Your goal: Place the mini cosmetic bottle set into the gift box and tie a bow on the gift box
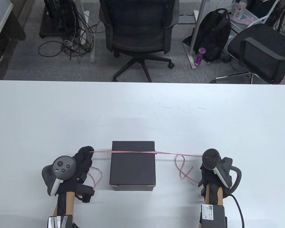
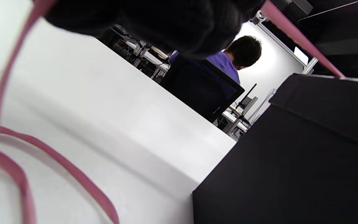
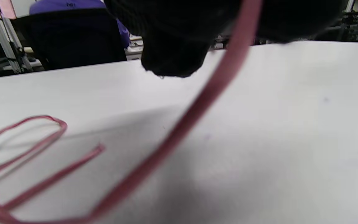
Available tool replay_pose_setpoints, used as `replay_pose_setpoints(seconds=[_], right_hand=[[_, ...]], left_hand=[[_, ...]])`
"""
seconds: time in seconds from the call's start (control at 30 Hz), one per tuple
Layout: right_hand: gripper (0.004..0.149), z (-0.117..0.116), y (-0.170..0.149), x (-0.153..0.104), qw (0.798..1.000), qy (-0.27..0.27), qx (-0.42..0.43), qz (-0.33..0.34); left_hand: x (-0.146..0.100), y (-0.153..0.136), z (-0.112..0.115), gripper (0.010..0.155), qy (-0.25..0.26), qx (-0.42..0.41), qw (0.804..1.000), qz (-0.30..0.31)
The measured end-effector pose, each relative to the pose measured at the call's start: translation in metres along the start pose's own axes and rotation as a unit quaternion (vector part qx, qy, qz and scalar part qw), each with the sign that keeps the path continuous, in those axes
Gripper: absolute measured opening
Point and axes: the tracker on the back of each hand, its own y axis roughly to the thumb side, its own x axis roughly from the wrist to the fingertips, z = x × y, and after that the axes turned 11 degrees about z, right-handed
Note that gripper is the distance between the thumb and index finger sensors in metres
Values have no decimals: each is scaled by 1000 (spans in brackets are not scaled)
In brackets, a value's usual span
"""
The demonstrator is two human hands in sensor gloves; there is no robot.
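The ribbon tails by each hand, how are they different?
The left tail makes one simple curve beside the left hand; the right tail twists into several loops beside the right hand. The left tail lies close to the box; the right tail lies farther away. Both are pink and rest on the table.

Wrist label [image 1: 210, 211] shows a code (print too small); nothing legible

White table [image 1: 61, 114]; beyond: 2 office chairs [image 1: 139, 28], black backpack [image 1: 215, 35], purple bottle [image 1: 199, 55], cable tangle [image 1: 71, 40].
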Motion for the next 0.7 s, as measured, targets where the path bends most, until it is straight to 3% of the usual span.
replay_pose_setpoints(seconds=[0.07,0.17,0.2,0.33,0.47,0.53,0.6,0.63,0.7], right_hand=[[43,-5,-3,2,1000,29,-7,-9],[78,0,6,3,991,133,2,-1],[88,6,11,1,990,139,-5,2],[97,38,45,-13,992,68,25,103],[97,47,81,-24,959,39,112,256],[91,30,103,-22,924,10,169,343],[83,11,112,-16,901,-25,235,363],[81,7,113,-15,900,-18,249,358],[76,-7,113,-9,878,26,324,351]], left_hand=[[0,0,1,43,-5,4,1000,-1],[1,1,1,43,-8,4,1000,1],[1,1,1,43,-8,3,1000,3],[1,3,2,43,-8,3,1000,8],[1,4,3,43,-9,6,1000,11],[1,4,5,43,-13,5,1000,12],[2,4,7,43,-16,4,1000,14],[2,4,7,43,-17,4,1000,15],[2,5,10,43,-27,-1,999,21]])
